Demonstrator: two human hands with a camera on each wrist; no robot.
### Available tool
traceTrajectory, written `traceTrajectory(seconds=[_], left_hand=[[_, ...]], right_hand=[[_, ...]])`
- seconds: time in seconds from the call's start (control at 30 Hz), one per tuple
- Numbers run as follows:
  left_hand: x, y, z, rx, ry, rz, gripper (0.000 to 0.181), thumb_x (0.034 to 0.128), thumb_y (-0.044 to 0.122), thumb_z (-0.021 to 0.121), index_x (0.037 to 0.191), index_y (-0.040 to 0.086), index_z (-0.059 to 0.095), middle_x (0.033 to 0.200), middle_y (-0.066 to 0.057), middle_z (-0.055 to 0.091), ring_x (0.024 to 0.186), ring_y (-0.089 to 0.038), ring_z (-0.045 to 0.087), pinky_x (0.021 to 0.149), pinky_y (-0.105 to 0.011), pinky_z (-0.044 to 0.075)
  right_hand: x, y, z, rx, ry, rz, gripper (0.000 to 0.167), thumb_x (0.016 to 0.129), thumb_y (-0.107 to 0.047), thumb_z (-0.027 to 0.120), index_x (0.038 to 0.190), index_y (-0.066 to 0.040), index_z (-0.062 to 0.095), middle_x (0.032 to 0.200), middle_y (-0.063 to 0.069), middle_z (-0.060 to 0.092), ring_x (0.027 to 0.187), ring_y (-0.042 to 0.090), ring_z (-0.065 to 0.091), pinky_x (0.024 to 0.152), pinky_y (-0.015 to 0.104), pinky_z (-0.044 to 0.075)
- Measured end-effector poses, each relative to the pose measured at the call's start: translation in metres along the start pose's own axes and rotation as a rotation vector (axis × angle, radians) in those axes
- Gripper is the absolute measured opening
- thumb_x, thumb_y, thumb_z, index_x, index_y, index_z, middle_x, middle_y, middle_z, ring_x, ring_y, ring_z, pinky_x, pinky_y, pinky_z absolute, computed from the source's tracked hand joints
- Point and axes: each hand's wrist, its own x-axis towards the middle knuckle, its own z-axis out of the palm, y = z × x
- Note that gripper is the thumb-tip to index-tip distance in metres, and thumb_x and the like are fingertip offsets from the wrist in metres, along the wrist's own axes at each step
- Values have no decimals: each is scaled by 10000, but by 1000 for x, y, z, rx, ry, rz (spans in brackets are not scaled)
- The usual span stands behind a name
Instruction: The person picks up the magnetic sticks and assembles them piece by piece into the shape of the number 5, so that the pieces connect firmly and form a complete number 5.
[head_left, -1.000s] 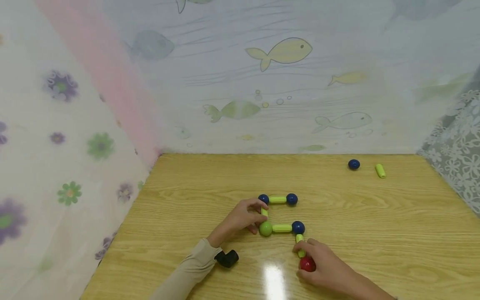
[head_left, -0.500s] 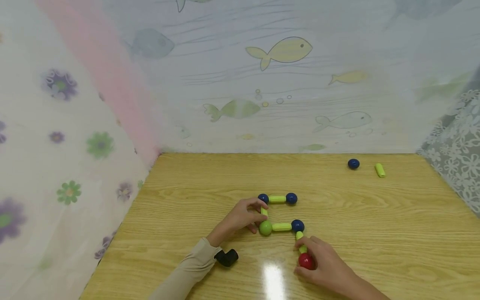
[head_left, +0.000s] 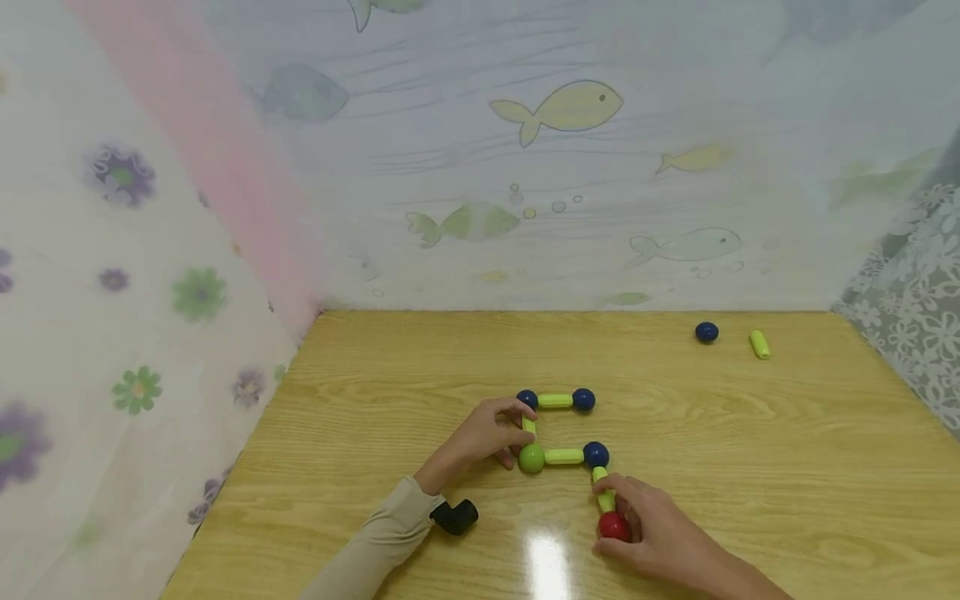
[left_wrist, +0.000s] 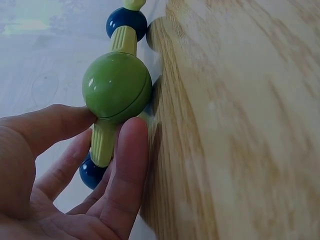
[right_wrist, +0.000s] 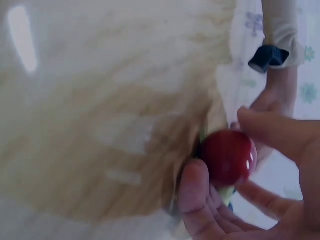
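Presently, left hand: the left hand (head_left: 483,435) has its grip on the left stick (head_left: 529,428), pinching this yellow-green piece between the fingers and the thumb; in the left wrist view the thumb tip comes close against the green ball (left_wrist: 116,85).
Right hand: the right hand (head_left: 652,529) has its grip around the red ball (right_wrist: 229,157), with thumb on the near side and fingertips reaching onto the lower stick (head_left: 603,490).
Chain of balls and sticks: it lies on the worktop (head_left: 390,358), in front of the person, between the two hands and a little beyond them.
Far row of the chain: the corner blue ball (head_left: 527,399), partly behind the left fingers, then the top stick (head_left: 556,401), then the end blue ball (head_left: 583,400).
Near row of the chain: from the green ball the middle stick (head_left: 564,457) goes rightward to the middle blue ball (head_left: 596,455).
Lower stick: it leans slightly, one end at the middle blue ball and the other at the red ball; the exact contact I cannot tell.
Far right: a loose blue ball (head_left: 707,332) and a loose stick (head_left: 760,344) lie near each other, apart from the chain.
Left cuff: a black device (head_left: 454,517) sits beside the beige sleeve (head_left: 375,537).
Wall: pale fabric (head_left: 450,175) with fish drawings.
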Motion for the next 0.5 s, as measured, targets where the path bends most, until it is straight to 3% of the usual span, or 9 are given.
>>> traceTrajectory(seconds=[0.2,0.33,0.5], left_hand=[[-1,0,0,-1,-11,6,272,847,135,725,1105,85,652,939,-125,553,644,-245,635,512,-371,560],[1,-2,-1,-2,-16,12,274,851,138,721,1111,87,650,934,-119,554,643,-234,636,514,-371,560],[1,-5,-2,-11,-23,6,270,853,145,719,1110,98,651,938,-116,553,644,-232,638,516,-373,559]], right_hand=[[2,9,-23,39,-17,-19,396,885,-336,676,1151,-64,563,851,-24,564,638,38,524,528,225,467],[8,19,-51,-2,51,5,278,910,-255,654,1089,-50,594,832,-18,575,667,46,548,538,233,476],[14,44,-86,-78,174,32,250,907,-223,659,1062,-35,601,828,2,584,679,68,566,530,248,474]])
